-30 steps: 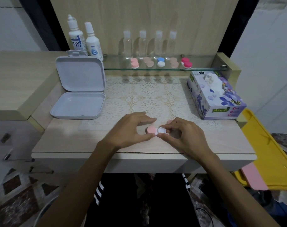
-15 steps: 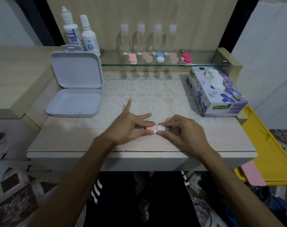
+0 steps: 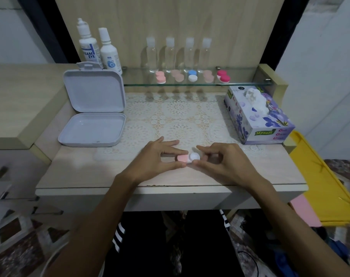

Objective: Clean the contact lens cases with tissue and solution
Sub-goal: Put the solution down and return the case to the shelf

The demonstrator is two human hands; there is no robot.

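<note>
Step in hand: opening the contact lens case (image 3: 188, 158) near the surface's front edge. Left hand (image 3: 156, 158) fingers pinch the pink cap; right hand (image 3: 220, 160) fingers grip the white cap. Next, probably: unscrew caps, then fetch tissue box (image 3: 258, 116).

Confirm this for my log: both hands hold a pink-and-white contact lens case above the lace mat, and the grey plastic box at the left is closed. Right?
Not quite. The head view shows the grey plastic box open, its lid standing upright. The rest holds: the left hand and right hand both hold the pink-and-white contact lens case above the lace mat.
</note>
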